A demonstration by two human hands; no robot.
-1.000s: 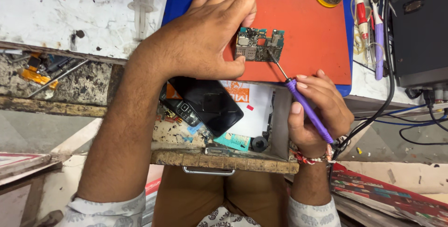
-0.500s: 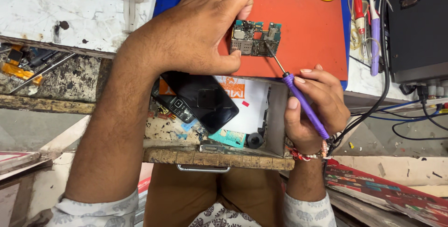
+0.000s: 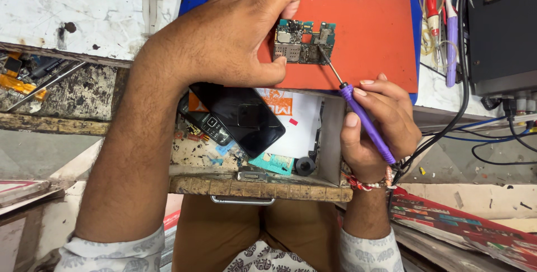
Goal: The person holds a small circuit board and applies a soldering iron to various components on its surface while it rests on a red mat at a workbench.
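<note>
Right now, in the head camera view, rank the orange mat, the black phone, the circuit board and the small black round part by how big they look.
1. orange mat
2. black phone
3. circuit board
4. small black round part

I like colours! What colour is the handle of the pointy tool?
Purple. The soldering iron in the right hand shows best in the head view.

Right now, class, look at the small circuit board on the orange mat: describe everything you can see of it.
The circuit board is a small green-blue rectangle, packed with silvery metal shields and tiny dark components. It lies flat on the orange mat, near its front edge. The left hand pins it, forefinger at its top left corner and thumb at its lower left. The metal tip of the purple-handled soldering iron, held in the right hand, meets its right part.
</note>
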